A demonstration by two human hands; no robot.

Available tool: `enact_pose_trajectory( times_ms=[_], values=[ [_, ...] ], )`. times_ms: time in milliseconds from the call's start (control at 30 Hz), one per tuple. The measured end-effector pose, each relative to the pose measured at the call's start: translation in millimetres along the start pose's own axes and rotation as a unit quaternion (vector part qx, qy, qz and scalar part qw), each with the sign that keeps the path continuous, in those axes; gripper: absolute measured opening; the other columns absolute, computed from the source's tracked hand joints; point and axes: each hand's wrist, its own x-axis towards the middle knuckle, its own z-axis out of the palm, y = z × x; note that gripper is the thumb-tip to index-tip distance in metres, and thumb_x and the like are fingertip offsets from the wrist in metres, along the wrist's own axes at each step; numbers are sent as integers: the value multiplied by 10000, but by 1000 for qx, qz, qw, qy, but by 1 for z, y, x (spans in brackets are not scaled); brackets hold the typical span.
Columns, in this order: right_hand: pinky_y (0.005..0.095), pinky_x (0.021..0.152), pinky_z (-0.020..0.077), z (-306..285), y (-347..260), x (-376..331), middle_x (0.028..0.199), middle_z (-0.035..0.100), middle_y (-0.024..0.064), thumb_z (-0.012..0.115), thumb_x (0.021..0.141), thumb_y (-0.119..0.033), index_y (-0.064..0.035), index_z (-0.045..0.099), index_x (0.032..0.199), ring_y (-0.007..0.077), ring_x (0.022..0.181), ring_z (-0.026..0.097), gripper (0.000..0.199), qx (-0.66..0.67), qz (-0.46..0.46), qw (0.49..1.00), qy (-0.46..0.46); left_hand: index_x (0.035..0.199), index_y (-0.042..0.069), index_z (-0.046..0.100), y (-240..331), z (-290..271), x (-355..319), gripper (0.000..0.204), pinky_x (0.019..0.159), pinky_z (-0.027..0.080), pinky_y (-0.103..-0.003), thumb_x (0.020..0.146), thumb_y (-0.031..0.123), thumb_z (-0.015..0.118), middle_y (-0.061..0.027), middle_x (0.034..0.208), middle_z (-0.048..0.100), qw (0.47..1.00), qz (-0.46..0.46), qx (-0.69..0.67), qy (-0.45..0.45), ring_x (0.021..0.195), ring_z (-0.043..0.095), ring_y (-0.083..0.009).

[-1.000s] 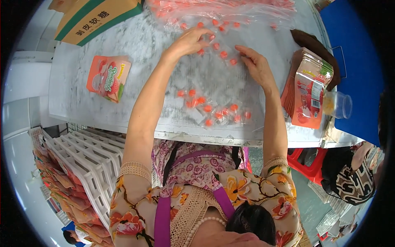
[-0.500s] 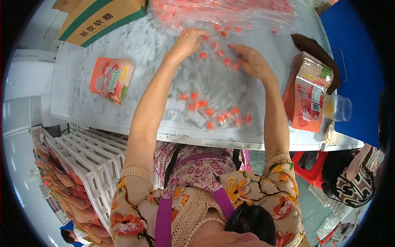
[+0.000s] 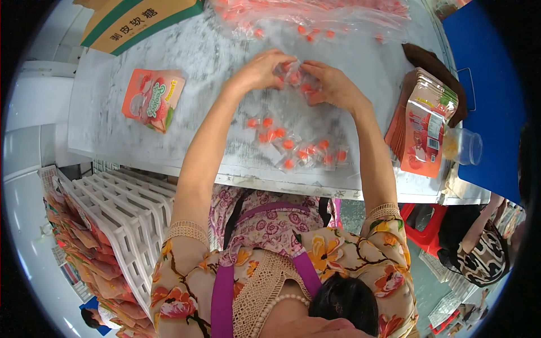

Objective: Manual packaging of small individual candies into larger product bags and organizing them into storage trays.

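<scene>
Between my two hands, over the far middle of the table, a small cluster of red candies in clear wrappers (image 3: 293, 76) is squeezed together. My left hand (image 3: 264, 70) closes on its left side with curled fingers. From the right, my right hand (image 3: 333, 85) wraps round the other side, its fingertips partly hidden by the wrappers. Closer to me lies a loose group of similar wrapped candies (image 3: 288, 145), untouched. A big clear plastic bag (image 3: 360, 22) full of the same candies lies at the far edge, with several loose ones in front of it.
A flat pink pouch (image 3: 151, 100) lies on the table's left. Behind it stands a brown and green carton (image 3: 147, 25). At right are a stack of pink pouches (image 3: 422, 127) and a clear plastic jar (image 3: 469, 147). White plastic crates (image 3: 121, 219) stand below the left edge.
My hands have come closer together and gathered the scattered candies between them into one cluster. The group nearer to me stays where it was.
</scene>
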Motion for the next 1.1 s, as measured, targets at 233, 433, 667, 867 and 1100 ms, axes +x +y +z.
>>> enact_pose_trajectory(
  times_ms=[233,433,667,867,1100],
  values=[
    [377,952,478,20,-25,-54,1411,482,138,786,663,-88,-33,507,1347,322,1153,562,742,68,-44,997,-2,1313,128,566,43,6,-77,653,785,524,-346,692,12,734,-105,1243,553,996,-76,-38,-31,967,608,-241],
    [475,1085,332,47,-47,-137,1486,369,194,794,531,-551,-48,400,1431,383,1331,387,1103,-33,1,988,151,1392,150,485,46,16,-145,750,1067,399,-421,697,118,766,-131,1476,388,988,-88,-34,119,1326,418,-330],
    [591,1125,183,101,-68,-114,1534,224,258,764,423,-675,-29,284,1476,467,1412,197,1325,-170,32,960,219,1325,86,533,45,77,-99,598,1104,278,-533,852,431,657,-172,1416,458,968,-19,11,249,1325,373,-428],
    [602,1096,245,110,-75,-75,1486,312,249,822,382,-596,-71,303,1474,513,1354,274,1319,-81,-16,965,249,1216,41,585,45,97,-80,345,1018,386,-480,932,231,538,-206,1222,603,959,15,-87,269,1234,476,-416],
    [525,1051,369,109,-77,-53,1398,429,185,847,537,-438,-120,454,1389,468,1265,401,991,-104,-52,962,248,1279,-24,477,59,91,-82,425,1032,383,-360,987,283,436,-154,1331,447,854,-51,-410,316,1264,455,-275]
  ],
)
